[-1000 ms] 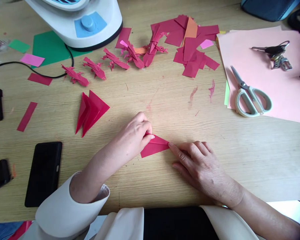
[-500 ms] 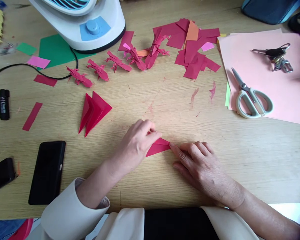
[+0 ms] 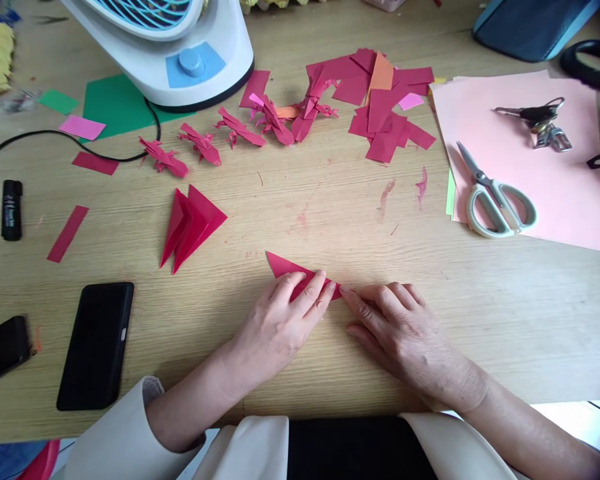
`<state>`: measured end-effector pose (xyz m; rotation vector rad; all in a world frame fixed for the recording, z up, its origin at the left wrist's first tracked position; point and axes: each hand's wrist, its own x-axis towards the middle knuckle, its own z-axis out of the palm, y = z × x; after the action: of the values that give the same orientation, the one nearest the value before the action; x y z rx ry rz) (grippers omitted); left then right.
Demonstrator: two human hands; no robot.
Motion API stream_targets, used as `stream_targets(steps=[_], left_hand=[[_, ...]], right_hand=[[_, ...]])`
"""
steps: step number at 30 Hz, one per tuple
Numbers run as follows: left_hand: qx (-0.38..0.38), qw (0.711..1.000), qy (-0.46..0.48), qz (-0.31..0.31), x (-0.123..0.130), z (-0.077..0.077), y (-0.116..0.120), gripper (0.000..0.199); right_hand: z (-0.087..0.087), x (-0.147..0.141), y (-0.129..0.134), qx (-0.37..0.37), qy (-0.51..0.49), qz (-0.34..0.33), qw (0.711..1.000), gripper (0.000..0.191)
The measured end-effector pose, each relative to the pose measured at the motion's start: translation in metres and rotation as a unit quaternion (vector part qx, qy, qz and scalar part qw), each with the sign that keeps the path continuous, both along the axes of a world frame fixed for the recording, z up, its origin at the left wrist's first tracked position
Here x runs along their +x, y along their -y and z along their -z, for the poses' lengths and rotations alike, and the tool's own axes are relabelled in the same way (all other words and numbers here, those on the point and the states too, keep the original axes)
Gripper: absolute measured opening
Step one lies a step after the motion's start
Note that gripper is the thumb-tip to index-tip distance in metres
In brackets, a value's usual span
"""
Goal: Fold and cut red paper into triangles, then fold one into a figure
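A piece of red paper (image 3: 285, 265), folded to a narrow pointed shape, lies on the table in front of me. My left hand (image 3: 285, 320) rests over it, its fingers stretched out and pressing along the paper, covering much of the lower part. At the paper's right tip, the index finger of my right hand (image 3: 405, 333) presses down; its thumb is apart on the table and the other fingers are loosely bent. Left of the hands sits a folded red paper piece (image 3: 200, 223) with several pointed flaps.
Several red folded paper figures (image 3: 200, 143) line the back, beside red paper scraps (image 3: 385, 120). A white fan (image 3: 205, 73) stands back left. Scissors (image 3: 497, 207) lie on pink sheets (image 3: 570, 193) at right. A black phone (image 3: 97, 347) and a glue stick (image 3: 12, 210) are left.
My left hand has gone from pinching the paper's upper edge to lying with fingers stretched over it. The paper's left corner now shows. My right hand stays at the tip.
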<state>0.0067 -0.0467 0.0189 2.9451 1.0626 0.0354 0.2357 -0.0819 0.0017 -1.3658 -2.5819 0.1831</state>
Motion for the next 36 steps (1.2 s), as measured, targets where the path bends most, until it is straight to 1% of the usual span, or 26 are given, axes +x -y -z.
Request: stream_targets(steps=[10, 18, 26, 32, 36], left_hand=[[0.006, 0.999, -0.046, 0.001, 0.002, 0.001, 0.006, 0.051], [0.006, 0.999, -0.049, -0.011, 0.004, 0.004, 0.01, 0.052], [0.016, 0.999, -0.041, -0.016, 0.005, 0.007, 0.011, 0.052], [-0.006, 0.999, -0.03, -0.036, 0.007, 0.006, 0.011, 0.051], [-0.033, 0.997, -0.016, -0.063, 0.007, 0.007, 0.013, 0.063]], right_hand=[[-0.001, -0.001, 0.0, 0.001, -0.001, 0.001, 1.0, 0.046], [-0.001, -0.001, 0.0, 0.002, 0.006, -0.006, 1.0, 0.045], [-0.005, -0.003, -0.001, -0.003, 0.03, -0.007, 1.0, 0.049], [-0.004, -0.004, 0.0, 0.019, 0.042, -0.013, 0.999, 0.048], [-0.003, -0.005, 0.0, 0.019, 0.037, -0.01, 0.999, 0.046]])
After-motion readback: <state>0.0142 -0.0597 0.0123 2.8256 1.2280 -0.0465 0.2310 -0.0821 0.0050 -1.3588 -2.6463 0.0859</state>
